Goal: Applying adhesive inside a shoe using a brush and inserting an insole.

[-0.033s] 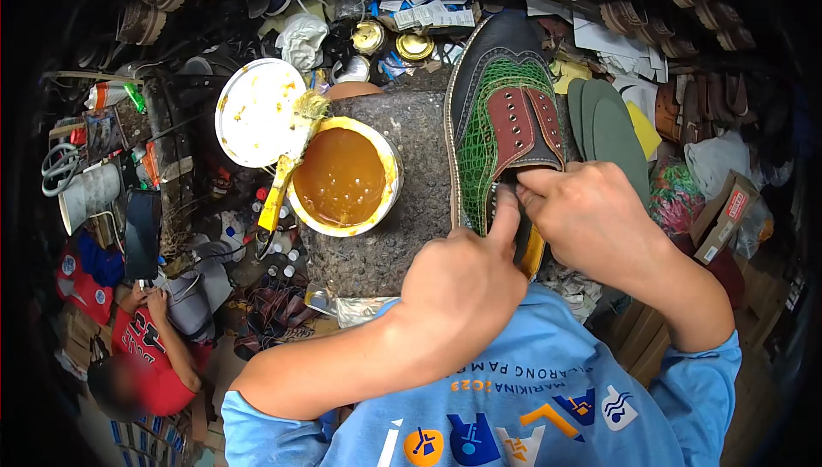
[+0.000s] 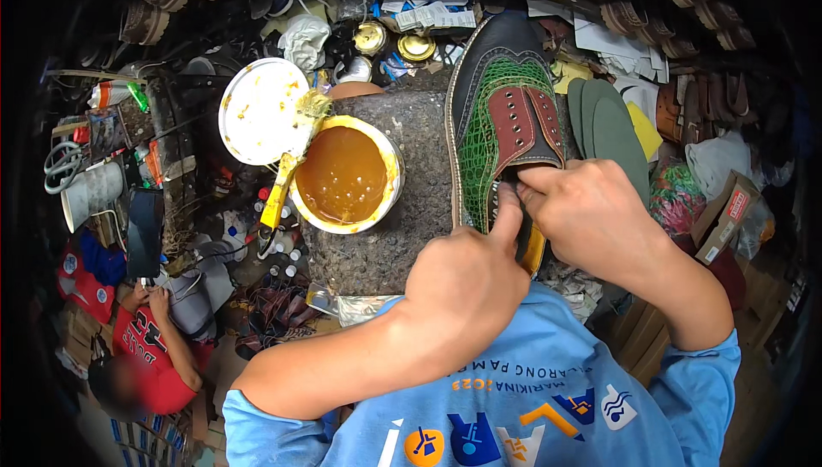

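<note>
A low shoe (image 2: 492, 99) with a dark toe, green netted sides and a maroon lace panel lies at centre right, toe pointing away from me. My left hand (image 2: 467, 279) is closed at its near left side, one finger reaching into the opening. From the right, my right hand (image 2: 586, 210) grips the opening's edge near the tongue, fingers curled inward. Both sets of fingertips are partly hidden inside the shoe. Something yellow (image 2: 533, 250) shows at the heel end between my hands.
Left of the shoe, an open tub of amber glue (image 2: 342, 176) stands on a dark rough block (image 2: 419, 167). A yellow-handled brush (image 2: 281, 189) rests by its white lid (image 2: 261, 112). Grey-green insoles (image 2: 612, 137) lie right of the shoe. A person in red (image 2: 154, 351) sits at lower left.
</note>
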Action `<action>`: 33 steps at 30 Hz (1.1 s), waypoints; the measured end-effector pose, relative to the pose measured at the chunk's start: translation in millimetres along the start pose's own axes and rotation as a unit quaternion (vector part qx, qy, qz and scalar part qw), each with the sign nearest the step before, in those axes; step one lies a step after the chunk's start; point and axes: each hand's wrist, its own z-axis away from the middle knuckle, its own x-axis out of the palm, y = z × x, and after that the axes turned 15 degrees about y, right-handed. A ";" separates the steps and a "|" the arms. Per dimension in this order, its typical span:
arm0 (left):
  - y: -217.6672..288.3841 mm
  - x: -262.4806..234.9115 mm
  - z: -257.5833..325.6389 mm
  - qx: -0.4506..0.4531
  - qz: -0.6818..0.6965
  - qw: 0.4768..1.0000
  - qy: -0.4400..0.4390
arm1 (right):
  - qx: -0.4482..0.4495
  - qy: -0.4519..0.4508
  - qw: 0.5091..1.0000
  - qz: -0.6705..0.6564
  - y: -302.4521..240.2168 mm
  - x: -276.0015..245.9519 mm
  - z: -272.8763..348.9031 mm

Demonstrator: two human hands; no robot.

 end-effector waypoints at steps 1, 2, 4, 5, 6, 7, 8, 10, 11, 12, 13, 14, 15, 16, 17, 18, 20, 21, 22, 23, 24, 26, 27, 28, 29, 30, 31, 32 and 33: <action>0.3 4.1 -2.5 -0.004 0.010 1.000 0.015 | 0.002 -0.002 1.000 0.002 1.8 0.3 0.1; -0.2 4.5 -2.3 -0.001 0.004 1.000 0.016 | 0.003 0.005 1.000 0.003 3.2 1.8 0.4; -2.2 1.3 -5.0 -0.011 0.043 0.998 -0.055 | -0.004 0.040 0.999 -0.019 8.0 8.0 3.4; -3.5 -2.0 -6.1 -0.006 0.036 0.998 -0.055 | -0.001 0.048 0.999 -0.017 9.2 9.6 4.6; -5.1 -5.2 -7.5 -0.009 0.051 0.997 -0.062 | -0.009 0.051 0.999 -0.016 9.7 10.5 6.2; -5.9 -8.6 -8.9 -0.012 0.066 0.995 -0.070 | -0.017 0.054 0.998 -0.016 9.4 9.9 8.3; -3.8 -14.3 -9.1 -0.003 0.061 0.996 -0.072 | -0.010 0.062 0.998 -0.013 7.3 5.3 11.0; 4.7 -26.5 -4.5 -0.012 -0.009 1.000 -0.027 | -0.023 0.036 0.991 -0.128 -2.2 -4.2 18.9; 7.5 -27.1 -1.8 -0.009 -0.038 0.999 -0.019 | -0.015 0.018 0.991 -0.135 -8.1 -4.4 23.4; 11.2 -27.1 0.6 0.002 -0.042 0.999 -0.023 | -0.013 0.038 0.989 -0.144 -14.7 2.1 32.0; 12.9 -25.8 1.5 0.006 -0.056 0.998 -0.041 | -0.013 0.044 0.990 -0.131 -20.6 5.4 36.1; 13.6 -23.9 2.4 0.009 -0.070 0.996 -0.060 | -0.012 0.051 0.992 -0.118 -24.9 8.1 38.1; 12.4 -23.0 3.3 0.019 -0.092 0.994 -0.060 | -0.012 0.072 0.991 -0.115 -27.3 11.4 37.7; 8.7 -23.7 1.5 0.029 -0.097 0.993 -0.062 | -0.005 0.080 0.990 -0.114 -29.0 15.5 37.0; 3.7 -25.7 -3.3 0.041 -0.136 0.988 -0.062 | 0.001 0.084 0.990 -0.115 -30.3 19.4 36.2; -3.7 -26.3 -9.0 0.055 -0.171 0.982 -0.060 | 0.009 0.086 0.990 -0.115 -31.3 21.4 35.6; -16.4 -25.6 -14.4 0.066 -0.154 0.983 -0.081 | 0.009 0.091 0.988 -0.122 -34.9 21.7 34.7; -17.6 -25.4 -17.1 0.071 -0.160 0.979 -0.100 | 0.014 0.106 0.986 -0.128 -36.4 25.4 35.4; -17.0 -26.6 -20.8 0.076 -0.166 0.976 -0.119 | 0.018 0.121 0.983 -0.134 -38.0 28.9 36.4; -13.3 -29.1 -25.0 0.023 -0.164 0.968 -0.187 | 0.022 0.133 0.982 -0.133 -39.8 31.2 38.0; -12.2 -32.8 -27.9 0.025 -0.169 0.968 -0.186 | 0.022 0.138 0.981 -0.131 -39.9 32.2 37.5; -10.4 -39.1 -32.3 0.045 -0.170 0.967 -0.181 | 0.013 0.108 0.986 -0.126 -41.0 32.3 36.1; -6.3 -40.0 -32.3 0.039 -0.181 0.968 -0.168 | 0.013 0.109 0.986 -0.127 -43.8 32.2 36.5; -8.4 -37.0 -33.2 0.039 -0.182 0.968 -0.169 | 0.017 0.112 0.986 -0.124 -46.5 32.0 36.7; -13.9 -31.3 -35.6 0.028 -0.188 0.960 -0.206 | 0.021 0.115 0.986 -0.121 -49.1 31.8 36.6; -16.1 -28.9 -39.9 0.022 -0.193 0.951 -0.241 | 0.023 0.117 0.986 -0.119 -49.8 32.1 36.8; -15.4 -32.2 -41.7 0.002 -0.185 0.951 -0.249 | 0.025 0.131 0.983 -0.127 -50.0 34.2 36.3; -16.5 -36.0 -44.3 0.005 -0.185 0.951 -0.248 | 0.026 0.145 0.980 -0.135 -49.9 36.7 36.5; -19.9 -41.5 -47.9 0.028 -0.156 0.956 -0.248 | 0.028 0.154 0.977 -0.144 -48.6 39.1 36.3</action>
